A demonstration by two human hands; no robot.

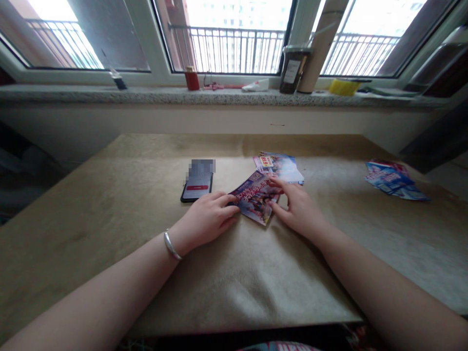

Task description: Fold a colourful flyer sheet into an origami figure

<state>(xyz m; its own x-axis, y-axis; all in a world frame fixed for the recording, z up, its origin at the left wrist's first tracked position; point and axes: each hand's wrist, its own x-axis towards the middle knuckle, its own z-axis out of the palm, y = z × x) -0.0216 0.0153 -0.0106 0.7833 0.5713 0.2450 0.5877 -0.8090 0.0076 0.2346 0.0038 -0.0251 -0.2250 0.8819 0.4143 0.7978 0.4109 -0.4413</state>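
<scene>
Two bare arms (pixel 91 287) are resting over one table (pixel 109 204), one silver bracelet (pixel 171 244) shining on the left. Between the hands, one picture card (pixel 256 199) is slanting; its long side is not showing clearly. Neither hand is sitting nearer: left hand (pixel 210 219) fingers, close together, are holding its left edge, and right hand (pixel 298 204) thumb and finger, a bit apart, are holding its right edge. Beyond, one phone (pixel 197 192) is lying left, one card pile (pixel 290 170) is lying behind the card, and another pile (pixel 393 178) is lying far right.
</scene>
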